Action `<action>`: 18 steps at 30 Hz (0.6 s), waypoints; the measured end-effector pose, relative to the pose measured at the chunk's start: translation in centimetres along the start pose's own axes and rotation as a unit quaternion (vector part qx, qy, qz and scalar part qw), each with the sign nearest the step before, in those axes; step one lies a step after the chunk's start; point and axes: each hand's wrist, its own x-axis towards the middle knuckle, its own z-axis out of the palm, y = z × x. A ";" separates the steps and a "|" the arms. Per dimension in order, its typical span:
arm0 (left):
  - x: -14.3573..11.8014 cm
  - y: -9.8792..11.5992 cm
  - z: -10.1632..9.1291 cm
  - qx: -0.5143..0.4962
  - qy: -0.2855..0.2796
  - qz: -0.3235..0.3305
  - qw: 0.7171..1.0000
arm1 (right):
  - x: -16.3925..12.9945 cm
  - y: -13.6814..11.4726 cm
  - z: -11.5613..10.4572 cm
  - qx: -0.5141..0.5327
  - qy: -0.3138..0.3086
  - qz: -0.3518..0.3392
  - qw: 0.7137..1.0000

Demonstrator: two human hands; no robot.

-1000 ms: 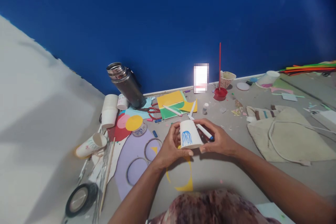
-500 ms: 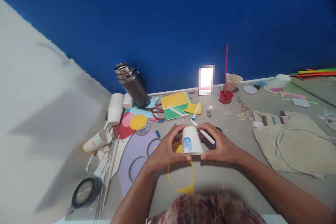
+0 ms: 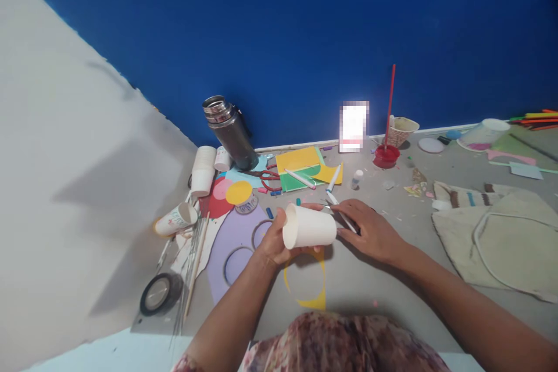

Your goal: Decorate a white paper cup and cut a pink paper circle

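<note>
Near the centre of the frame, a plain white paper cup is held on its side above the table, its mouth turned to the left and its base to the right. The left hand has its grip clamped on the cup, the thumb up by the rim and fingertips showing below. The right hand closes its grip on a white marker, which slants from upper left to lower right. Its fingers are at the base of the cup; whether they touch it, I cannot tell.

Just below the cup, a yellow paper with a round cut-out lies flat. Left of centre, two rings rest on a purple sheet, with a yellow disc near its top. Farther left are a stack of paper cups, a patterned cup on its side and, at lower left, a roll of black tape. A dark metal flask stands tilted in front of the blue wall, with red-handled scissors beside it.

At upper centre right, a red stick rises from a small red dish. A beige cloth bag with a pale cord across it lies at the right.
</note>
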 end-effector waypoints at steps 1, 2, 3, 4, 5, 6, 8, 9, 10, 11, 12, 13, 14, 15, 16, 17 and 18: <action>0.0 -0.1 0.1 0.013 -0.002 0.007 1.000 | 0.0 0.1 0.1 -0.023 -0.006 0.001 1.000; 0.0 -0.1 0.3 0.033 -0.003 0.014 0.999 | 0.0 0.1 0.2 -0.043 -0.011 0.001 0.999; 0.0 0.0 0.4 0.059 -0.004 0.023 0.998 | 0.0 0.0 0.2 -0.061 -0.016 0.001 0.998; 0.0 0.0 0.6 0.089 -0.005 0.030 0.996 | 0.0 -0.1 0.1 -0.078 -0.023 0.001 0.997; -0.1 0.2 0.9 0.122 -0.006 0.033 0.992 | 0.0 -0.2 0.0 -0.091 -0.034 -0.001 0.995; -0.2 0.3 1.1 0.159 -0.008 0.033 0.987 | 0.0 -0.3 -0.2 -0.100 -0.048 -0.003 0.994; -0.6 0.6 1.7 0.241 -0.004 0.030 0.970 | 0.0 -0.6 -0.4 -0.113 -0.082 -0.013 0.990; -0.9 0.6 2.0 0.287 0.008 0.032 0.957 | 0.0 -0.7 -0.4 -0.119 -0.094 -0.019 0.988; -1.3 0.6 2.3 0.331 0.031 0.042 0.942 | 0.0 -0.8 -0.5 -0.127 -0.101 -0.026 0.986; -1.6 0.5 2.5 0.366 0.062 0.054 0.927 | 0.0 -0.8 -0.5 -0.134 -0.102 -0.035 0.985; -2.0 0.4 2.7 0.392 0.092 0.066 0.913 | 0.0 -0.8 -0.4 -0.142 -0.100 -0.043 0.984; -2.5 0.1 2.8 0.408 0.123 0.077 0.901 | 0.0 -0.8 -0.4 -0.149 -0.097 -0.050 0.983; -2.9 -0.3 2.8 0.422 0.151 0.091 0.889 | 0.0 -0.8 -0.3 -0.156 -0.094 -0.055 0.982; -3.2 -0.8 2.6 0.437 0.176 0.112 0.875 | 0.0 -0.7 -0.2 -0.161 -0.094 -0.058 0.981; -3.6 -1.3 2.3 0.451 0.194 0.135 0.860 | 0.0 -0.7 -0.1 -0.164 -0.096 -0.060 0.980; -3.9 -1.9 2.0 0.462 0.206 0.154 0.849 | 0.0 -0.6 0.0 -0.165 -0.097 -0.061 0.980; -4.1 -2.5 1.5 0.466 0.215 0.169 0.841 | -0.1 -0.5 0.1 -0.164 -0.098 -0.062 0.980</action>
